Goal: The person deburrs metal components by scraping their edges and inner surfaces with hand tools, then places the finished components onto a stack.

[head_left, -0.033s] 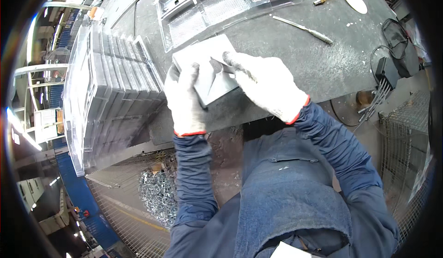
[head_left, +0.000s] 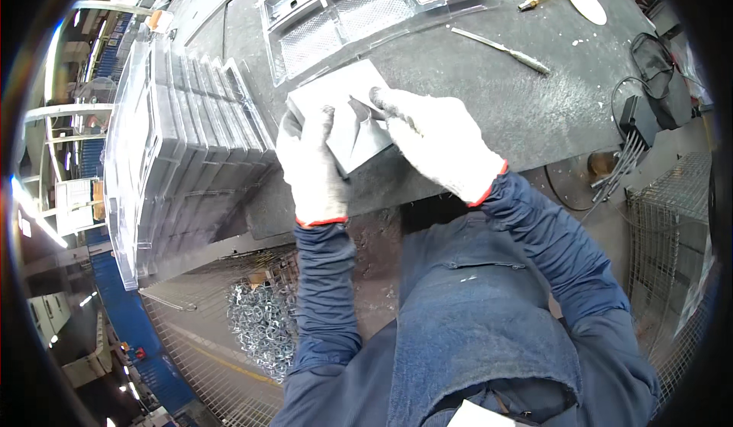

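Both my hands wear white gloves with red cuffs. Between them, over the near edge of the table, is a flat, smooth, light-grey square piece (head_left: 368,146), tilted, with bright reflections. My left hand (head_left: 311,163) grips its left side, thumb on the upper face and fingers hidden beneath. From the right, my right hand (head_left: 435,137) is closed at the piece's right side, thumb and fingertips together on it. A small dark shape shows at those fingertips; whether it is a tool or a shadow I cannot tell.
Stacked clear plastic trays (head_left: 195,137) stand at the left. Beyond my hands lies another compartmented clear tray (head_left: 340,37). A slim-handled tool (head_left: 500,49), a white oval piece (head_left: 586,3) and a black box with cable (head_left: 640,119) lie rightward. Metal pieces (head_left: 262,324) fill a wire basket below.
My left hand and forearm have shifted slightly right, and my right hand slightly left. The grey piece has moved slightly down with them; both hands keep their hold.
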Available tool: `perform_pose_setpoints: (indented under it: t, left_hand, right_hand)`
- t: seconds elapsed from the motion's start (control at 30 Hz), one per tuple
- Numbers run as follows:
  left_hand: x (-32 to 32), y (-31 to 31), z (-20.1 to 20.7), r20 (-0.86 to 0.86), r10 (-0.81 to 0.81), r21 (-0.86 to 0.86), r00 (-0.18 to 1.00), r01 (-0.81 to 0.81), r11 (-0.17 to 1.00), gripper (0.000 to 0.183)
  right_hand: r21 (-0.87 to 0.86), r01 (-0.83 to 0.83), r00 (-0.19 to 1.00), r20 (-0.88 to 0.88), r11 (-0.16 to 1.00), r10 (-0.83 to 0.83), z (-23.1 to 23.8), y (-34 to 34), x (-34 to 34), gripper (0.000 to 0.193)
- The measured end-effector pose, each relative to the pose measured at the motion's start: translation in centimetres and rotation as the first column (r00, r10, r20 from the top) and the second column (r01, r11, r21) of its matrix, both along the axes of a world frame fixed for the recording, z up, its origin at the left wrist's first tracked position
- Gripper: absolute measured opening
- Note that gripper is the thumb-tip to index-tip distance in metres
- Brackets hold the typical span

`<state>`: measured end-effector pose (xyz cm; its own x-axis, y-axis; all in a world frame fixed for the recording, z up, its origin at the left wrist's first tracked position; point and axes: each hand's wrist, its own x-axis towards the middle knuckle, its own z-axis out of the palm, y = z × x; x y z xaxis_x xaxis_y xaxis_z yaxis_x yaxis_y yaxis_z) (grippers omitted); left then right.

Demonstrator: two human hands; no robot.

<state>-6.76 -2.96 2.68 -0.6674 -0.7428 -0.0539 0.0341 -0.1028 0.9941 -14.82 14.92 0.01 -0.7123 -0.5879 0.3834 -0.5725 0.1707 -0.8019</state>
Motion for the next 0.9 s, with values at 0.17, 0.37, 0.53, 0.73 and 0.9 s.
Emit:
perform_pose_setpoints:
  t: [0.17,0.37,0.53,0.73,0.9]
  left_hand:
    - [1.8,1.6,-1.9,-0.111,0.154,0.120,0.982,-0.140,0.983,0.046]
    - [2.0,3.0,-1.9,-0.136,0.267,0.149,0.954,-0.247,0.957,0.043]
    - [2.9,0.3,-5.2,-0.198,0.164,0.090,0.967,-0.148,0.985,0.045]
    - [4.4,-1.6,-5.8,-0.180,0.073,-0.159,0.981,-0.103,0.982,0.058]
    - [3.9,-1.3,-5.5,-0.167,-0.082,-0.324,0.983,0.024,0.946,0.078]
  right_hand:
    - [-0.076,-0.121,0.720,0.680,0.990,0.140,1.7,1.9,6.4,0.040]
    - [-0.116,0.046,0.828,0.559,0.992,0.027,1.7,0.5,6.4,0.041]
    - [-0.023,-0.125,0.825,0.553,0.992,0.117,0.5,2.9,7.7,0.041]
    - [0.175,-0.090,0.995,-0.030,0.980,0.097,-1.4,2.6,3.6,0.033]
    - [-0.021,-0.072,0.997,-0.023,0.997,0.072,0.6,3.9,1.1,0.039]
